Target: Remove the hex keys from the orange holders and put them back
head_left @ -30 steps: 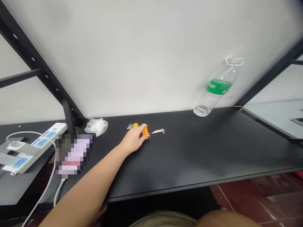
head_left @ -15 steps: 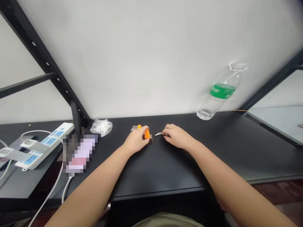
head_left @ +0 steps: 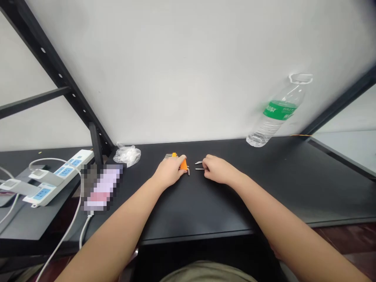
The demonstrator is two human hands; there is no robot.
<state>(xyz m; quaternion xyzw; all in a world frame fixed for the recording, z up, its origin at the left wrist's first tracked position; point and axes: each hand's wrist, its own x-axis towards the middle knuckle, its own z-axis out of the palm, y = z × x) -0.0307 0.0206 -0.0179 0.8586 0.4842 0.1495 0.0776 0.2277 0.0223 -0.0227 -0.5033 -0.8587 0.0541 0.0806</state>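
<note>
An orange hex key holder with several metal keys in it lies on the black table near the wall. My left hand rests on it, fingers curled over its near side. My right hand lies just to the right, fingers closed on loose hex keys; two thin metal ends stick out to the left, one above the other. A small gap separates the two hands.
A crumpled clear plastic bag lies left of the holder by a black rack post. White power strips with cables sit at the far left beside a blurred object. A water bottle stands at the back right.
My right hand came in from the lower right and closed on the loose hex keys. One key now sits lower than the other. The left hand stayed on the orange holder.
</note>
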